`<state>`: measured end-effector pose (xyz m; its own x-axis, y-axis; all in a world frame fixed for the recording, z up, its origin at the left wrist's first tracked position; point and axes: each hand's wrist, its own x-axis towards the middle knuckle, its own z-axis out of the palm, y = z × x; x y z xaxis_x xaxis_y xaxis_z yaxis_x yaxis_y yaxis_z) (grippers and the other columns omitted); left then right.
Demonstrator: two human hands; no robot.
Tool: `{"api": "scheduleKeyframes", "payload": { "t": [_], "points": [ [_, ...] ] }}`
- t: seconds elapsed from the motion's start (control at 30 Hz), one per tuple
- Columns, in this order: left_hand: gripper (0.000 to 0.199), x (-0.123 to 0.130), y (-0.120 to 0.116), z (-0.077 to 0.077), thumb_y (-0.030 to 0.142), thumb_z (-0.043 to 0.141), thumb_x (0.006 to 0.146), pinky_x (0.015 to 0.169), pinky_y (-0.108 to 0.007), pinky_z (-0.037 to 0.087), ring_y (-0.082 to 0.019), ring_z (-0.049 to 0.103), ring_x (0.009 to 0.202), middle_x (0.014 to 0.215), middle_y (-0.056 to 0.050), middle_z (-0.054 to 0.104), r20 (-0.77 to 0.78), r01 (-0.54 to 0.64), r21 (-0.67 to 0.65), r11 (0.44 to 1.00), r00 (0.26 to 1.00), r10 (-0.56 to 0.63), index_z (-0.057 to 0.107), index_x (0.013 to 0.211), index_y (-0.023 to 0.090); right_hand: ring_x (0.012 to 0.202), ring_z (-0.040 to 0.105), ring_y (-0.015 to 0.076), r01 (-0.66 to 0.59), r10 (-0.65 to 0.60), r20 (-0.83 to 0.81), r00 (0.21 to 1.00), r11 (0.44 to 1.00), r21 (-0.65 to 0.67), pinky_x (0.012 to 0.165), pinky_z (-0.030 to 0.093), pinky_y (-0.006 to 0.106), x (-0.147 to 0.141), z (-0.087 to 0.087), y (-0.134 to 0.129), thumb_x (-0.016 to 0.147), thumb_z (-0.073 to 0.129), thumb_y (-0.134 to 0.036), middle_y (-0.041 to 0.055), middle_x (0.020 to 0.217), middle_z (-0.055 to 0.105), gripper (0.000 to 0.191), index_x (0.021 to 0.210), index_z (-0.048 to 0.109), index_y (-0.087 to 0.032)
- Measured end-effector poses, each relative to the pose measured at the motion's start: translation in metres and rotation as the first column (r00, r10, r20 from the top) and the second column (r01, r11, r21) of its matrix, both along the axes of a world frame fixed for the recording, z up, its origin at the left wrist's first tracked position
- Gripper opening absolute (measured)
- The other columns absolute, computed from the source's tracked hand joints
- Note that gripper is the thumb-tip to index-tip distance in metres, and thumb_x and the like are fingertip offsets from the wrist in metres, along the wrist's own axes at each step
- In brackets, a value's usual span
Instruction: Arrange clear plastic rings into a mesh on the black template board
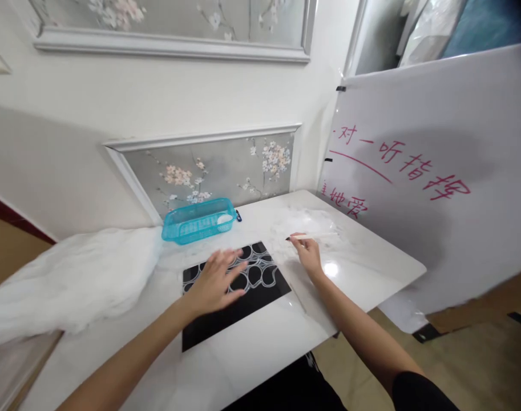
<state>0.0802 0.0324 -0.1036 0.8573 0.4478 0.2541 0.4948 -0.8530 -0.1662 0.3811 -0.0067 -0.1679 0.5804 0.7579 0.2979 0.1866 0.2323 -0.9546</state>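
A black sheet (238,314) lies on the table in front of me, with rounded white and grey outlines drawn across its upper part. My left hand (215,282) is over the left and middle of the sheet, fingers spread and slightly blurred; I cannot tell whether it touches the paper. Just beyond the sheet's right edge, my right hand (308,256) pinches a slim white pen (314,236). Its dark tip points left and its shaft reaches out to the right, above the tabletop.
A blue plastic basket (192,231) holding a white round item (225,219) stands at the table's back edge. Beside it lies a small dark blue object (238,216). White fluffy material (80,279) covers the left side. A whiteboard (414,125) with red writing leans at the right.
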Motion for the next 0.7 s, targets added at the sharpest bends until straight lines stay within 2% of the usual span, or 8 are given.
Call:
{"api": "scheduleKeyframes", "payload": {
  "t": [0.1, 0.17, 0.27, 0.33, 0.47, 0.5, 0.57, 0.7],
  "points": [
    [0.064, 0.006, 0.035, -0.002, 0.048, 0.069, 0.071, 0.113, -0.058, 0.007, -0.038, 0.013, 0.141, 0.154, -0.017, 0.021, -0.085, -0.067, -0.032, 0.997, 0.994, 0.064, 0.056, 0.127, 0.018, 0.076, 0.061, 0.0204, -0.053, 0.051, -0.165, 0.985, 0.999, -0.005, 0.048, 0.040, 0.024, 0.001, 0.002, 0.001, 0.072, 0.067, -0.048, 0.0071, 0.083, 0.066, 0.034, 0.085, 0.066, -0.017],
    [0.050, 0.016, 0.055, -0.003, 0.043, 0.072, 0.066, 0.112, -0.058, 0.000, -0.038, 0.006, 0.143, 0.155, -0.016, 0.017, -0.192, -0.087, -0.096, 0.992, 0.979, 0.067, 0.065, 0.108, 0.016, 0.075, 0.063, 0.0193, -0.115, 0.111, -0.270, 0.956, 0.993, -0.003, 0.042, 0.035, 0.020, 0.002, 0.004, 0.001, 0.071, 0.068, -0.049, 0.0067, 0.084, 0.065, 0.036, 0.089, 0.063, -0.018],
    [0.017, 0.037, 0.077, 0.001, 0.031, 0.066, 0.069, 0.112, -0.056, -0.003, -0.035, 0.004, 0.143, 0.154, -0.010, 0.025, -0.342, -0.122, -0.164, 0.979, 0.938, 0.059, 0.070, 0.077, 0.016, 0.072, 0.064, 0.0163, -0.218, 0.207, -0.380, 0.902, 0.976, 0.014, 0.037, 0.031, 0.016, 0.003, 0.010, -0.003, 0.071, 0.070, -0.048, 0.0054, 0.087, 0.066, 0.035, 0.090, 0.060, -0.021],
    [0.012, 0.052, 0.086, 0.007, 0.027, 0.063, 0.069, 0.112, -0.056, -0.002, -0.035, 0.006, 0.143, 0.152, -0.008, 0.032, -0.408, -0.142, -0.198, 0.970, 0.912, 0.050, 0.071, 0.071, 0.018, 0.067, 0.062, 0.0117, -0.340, 0.329, -0.502, 0.800, 0.938, 0.072, 0.033, 0.027, 0.012, 0.004, 0.015, -0.008, 0.068, 0.074, -0.044, 0.0027, 0.088, 0.066, 0.032, 0.088, 0.059, -0.023],
    [0.022, 0.071, 0.097, 0.017, 0.037, 0.070, 0.061, 0.112, -0.057, 0.005, -0.039, 0.016, 0.141, 0.147, -0.012, 0.040, -0.519, -0.200, -0.251, 0.947, 0.853, 0.043, 0.074, 0.072, 0.018, 0.058, 0.053, 0.0042, -0.592, 0.582, -0.729, 0.360, 0.746, 0.303, 0.029, 0.021, 0.005, 0.007, 0.024, -0.018, 0.067, 0.080, -0.027, -0.0014, 0.091, 0.065, 0.028, 0.083, 0.058, -0.024],
    [0.029, 0.072, 0.096, 0.016, 0.040, 0.074, 0.056, 0.111, -0.059, 0.006, -0.041, 0.019, 0.139, 0.143, -0.014, 0.044, -0.547, -0.224, -0.251, 0.942, 0.836, 0.053, 0.074, 0.073, 0.017, 0.058, 0.053, 0.0038, -0.620, 0.603, -0.741, 0.297, 0.711, 0.331, 0.029, 0.021, 0.004, 0.007, 0.025, -0.020, 0.067, 0.080, -0.025, -0.0008, 0.093, 0.065, 0.026, 0.082, 0.058, -0.023],
    [0.040, 0.070, 0.089, 0.013, 0.041, 0.079, 0.047, 0.110, -0.061, 0.008, -0.044, 0.024, 0.137, 0.136, -0.019, 0.051, -0.582, -0.261, -0.228, 0.938, 0.809, 0.084, 0.074, 0.077, 0.015, 0.059, 0.052, 0.0039, -0.643, 0.626, -0.742, 0.241, 0.675, 0.361, 0.029, 0.024, 0.004, 0.008, 0.027, -0.023, 0.069, 0.079, -0.022, 0.0005, 0.097, 0.065, 0.024, 0.081, 0.058, -0.022],
    [0.031, 0.064, 0.073, 0.012, 0.023, 0.073, 0.057, 0.111, -0.055, 0.012, -0.038, 0.027, 0.138, 0.134, -0.017, 0.053, -0.562, -0.225, -0.165, 0.960, 0.821, 0.095, 0.074, 0.087, 0.015, 0.058, 0.050, 0.0046, -0.655, 0.664, -0.718, 0.209, 0.641, 0.401, 0.028, 0.025, 0.004, 0.007, 0.028, -0.027, 0.071, 0.077, -0.022, 0.0004, 0.092, 0.065, 0.020, 0.081, 0.059, -0.022]
  ]
}}
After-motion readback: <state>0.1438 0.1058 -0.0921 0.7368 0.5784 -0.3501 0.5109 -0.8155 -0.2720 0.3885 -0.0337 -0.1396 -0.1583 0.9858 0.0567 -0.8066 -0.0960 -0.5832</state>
